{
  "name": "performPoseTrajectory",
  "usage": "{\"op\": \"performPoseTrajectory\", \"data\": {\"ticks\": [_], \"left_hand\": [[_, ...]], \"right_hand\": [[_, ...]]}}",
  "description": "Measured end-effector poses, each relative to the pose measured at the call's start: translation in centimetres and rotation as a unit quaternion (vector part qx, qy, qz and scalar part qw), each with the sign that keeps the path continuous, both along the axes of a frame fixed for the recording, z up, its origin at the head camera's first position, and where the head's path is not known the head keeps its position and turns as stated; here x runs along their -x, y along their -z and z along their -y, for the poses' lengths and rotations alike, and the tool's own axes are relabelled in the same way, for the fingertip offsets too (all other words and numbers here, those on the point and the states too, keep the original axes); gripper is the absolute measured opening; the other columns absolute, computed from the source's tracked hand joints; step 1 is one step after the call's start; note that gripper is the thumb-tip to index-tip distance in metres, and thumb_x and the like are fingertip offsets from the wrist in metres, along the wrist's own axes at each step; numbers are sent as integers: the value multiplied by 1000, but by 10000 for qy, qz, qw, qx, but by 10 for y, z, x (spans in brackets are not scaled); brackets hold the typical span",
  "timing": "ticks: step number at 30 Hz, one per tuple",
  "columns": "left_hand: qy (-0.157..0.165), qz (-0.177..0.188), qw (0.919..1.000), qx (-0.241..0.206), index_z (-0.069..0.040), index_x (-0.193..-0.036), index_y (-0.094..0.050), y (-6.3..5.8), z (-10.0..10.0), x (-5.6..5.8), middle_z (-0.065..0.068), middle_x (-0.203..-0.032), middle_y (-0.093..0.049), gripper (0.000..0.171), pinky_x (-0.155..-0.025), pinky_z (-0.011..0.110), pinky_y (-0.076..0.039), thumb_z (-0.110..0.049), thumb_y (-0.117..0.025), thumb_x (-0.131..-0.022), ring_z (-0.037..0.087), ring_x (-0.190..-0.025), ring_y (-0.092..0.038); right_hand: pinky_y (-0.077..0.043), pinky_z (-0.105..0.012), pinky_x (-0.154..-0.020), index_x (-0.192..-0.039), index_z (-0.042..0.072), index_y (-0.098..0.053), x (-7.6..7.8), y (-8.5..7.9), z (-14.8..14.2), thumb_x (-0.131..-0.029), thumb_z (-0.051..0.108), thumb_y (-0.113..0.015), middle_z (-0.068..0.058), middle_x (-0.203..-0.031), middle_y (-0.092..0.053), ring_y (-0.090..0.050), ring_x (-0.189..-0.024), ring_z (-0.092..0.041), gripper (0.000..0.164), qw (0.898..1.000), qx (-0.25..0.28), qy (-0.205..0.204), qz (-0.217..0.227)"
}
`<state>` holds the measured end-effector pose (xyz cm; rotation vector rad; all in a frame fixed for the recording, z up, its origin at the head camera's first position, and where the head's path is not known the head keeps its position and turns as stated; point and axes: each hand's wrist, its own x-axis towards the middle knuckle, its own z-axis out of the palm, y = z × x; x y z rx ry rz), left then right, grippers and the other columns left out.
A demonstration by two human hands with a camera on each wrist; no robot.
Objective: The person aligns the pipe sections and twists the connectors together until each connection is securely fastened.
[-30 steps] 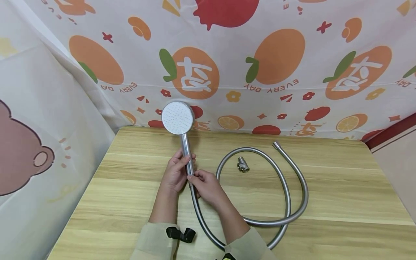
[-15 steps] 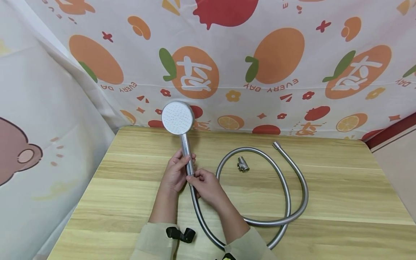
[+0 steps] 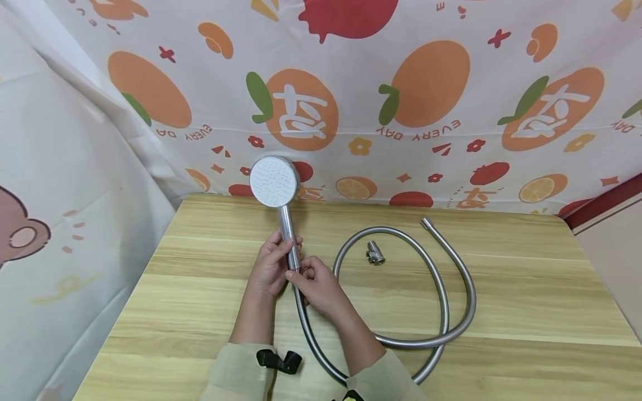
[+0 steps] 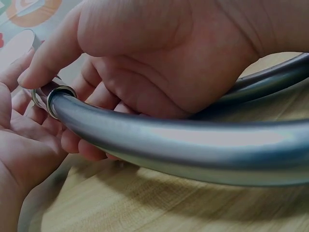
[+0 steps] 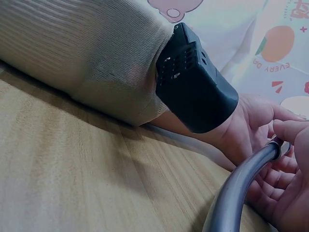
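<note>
My left hand [image 3: 271, 268] grips the chrome handle [image 3: 288, 231] of a hand shower, its thumb laid across the front. The round white spray face [image 3: 273, 181] points up towards the head camera near the table's back edge. Just below, my right hand [image 3: 321, 287] pinches the handle's lower end, where the grey shower hose [image 3: 310, 334] meets it. In the left wrist view, the right thumb and fingers surround a shiny metal collar [image 4: 60, 94] at the hose end. The right wrist view has the hose [image 5: 236, 193] running into the right hand [image 5: 294, 176].
The rest of the hose [image 3: 443, 289] loops over the wooden table [image 3: 526, 301], its free end [image 3: 426, 224] lying at the back. Inside the loop sits a small metal tee fitting [image 3: 374, 254]. Fruit-print cloth [image 3: 431, 83] hangs behind, and white cloth [image 3: 90, 184] at the left.
My right thumb has slid slightly left across the hose joint, and its fingers have risen a little. The left hand and hand shower stay put. The left cloth has shifted.
</note>
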<state>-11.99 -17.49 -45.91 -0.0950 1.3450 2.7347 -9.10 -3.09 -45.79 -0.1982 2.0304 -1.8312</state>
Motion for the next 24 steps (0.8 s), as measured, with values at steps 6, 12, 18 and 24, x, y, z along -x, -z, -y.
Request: {"op": "performPoseTrajectory", "data": {"ticks": [6, 12, 18, 24], "left_hand": [[-3, -27, 10000, -42, -23, -120, -64, 0, 0, 0, -1, -90, -70, 31, -70, 22, -50, -4, -52, -100, 10, -81, -62], [-20, -5, 9999, -107, -22, -121, -65, -1, 0, 1, 0, -90, -70, 32, -72, 22, -51, -2, -53, -99, 10, -83, -63], [-52, 66, 9999, -79, -22, -122, -65, -3, 0, 1, -1, -90, -70, 32, -74, 22, -50, -3, -53, -99, 10, -83, -62], [-18, 41, 10000, 3, -23, -122, -64, -4, 0, 0, -1, -90, -70, 32, -72, 20, -48, -4, -53, -99, 9, -83, -62]], "right_hand": [[-49, -28, -51, -102, 5, -59, 1, 0, 0, -93, 37, -66, -3, -74, -60, -53, -56, -16, 33, 10000, -67, 0, 60], [-51, -28, -53, -107, 8, -68, 1, -2, 0, -97, 37, -59, -5, -79, -66, -54, -59, -14, 32, 9996, -52, -130, 228], [-50, -26, -54, -111, 12, -67, 1, -2, -1, -98, 39, -57, -6, -81, -69, -56, -60, -13, 32, 9996, -64, -230, 163], [-41, -23, -49, -114, 10, -57, 1, -1, 0, -90, 37, -69, 1, -68, -58, -50, -53, -12, 38, 9997, -178, -106, -146]]}}
